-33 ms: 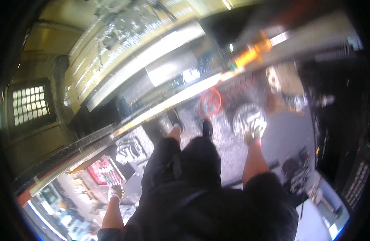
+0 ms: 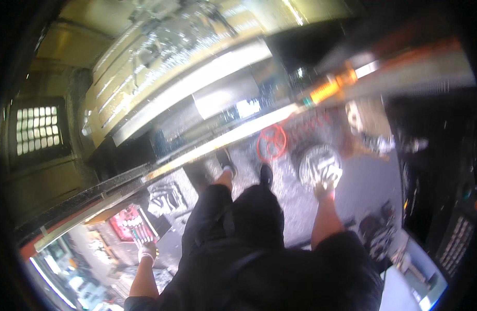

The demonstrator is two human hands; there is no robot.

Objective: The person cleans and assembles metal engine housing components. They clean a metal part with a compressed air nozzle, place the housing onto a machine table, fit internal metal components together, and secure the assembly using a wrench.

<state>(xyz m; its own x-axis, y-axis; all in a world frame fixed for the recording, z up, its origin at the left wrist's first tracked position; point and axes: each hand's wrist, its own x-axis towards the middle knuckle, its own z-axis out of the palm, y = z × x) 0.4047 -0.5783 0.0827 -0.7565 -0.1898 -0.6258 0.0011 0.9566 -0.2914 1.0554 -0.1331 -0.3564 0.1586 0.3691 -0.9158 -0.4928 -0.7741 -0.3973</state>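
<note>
The right hand [image 2: 325,179], gloved, reaches forward at centre right, arm straight, its fingers clasped on a round grey disc [image 2: 316,160] just above them. The left hand [image 2: 146,252], lower left, hangs near a red packet [image 2: 125,223]; its grip is unclear.

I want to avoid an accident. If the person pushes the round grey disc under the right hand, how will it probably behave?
The round grey disc looks like metal, so it is probably stiff and heavy. It seems to lie flat, so rolling is unlikely. The gloved right hand rests on its edge; blur hides any grip.
</note>
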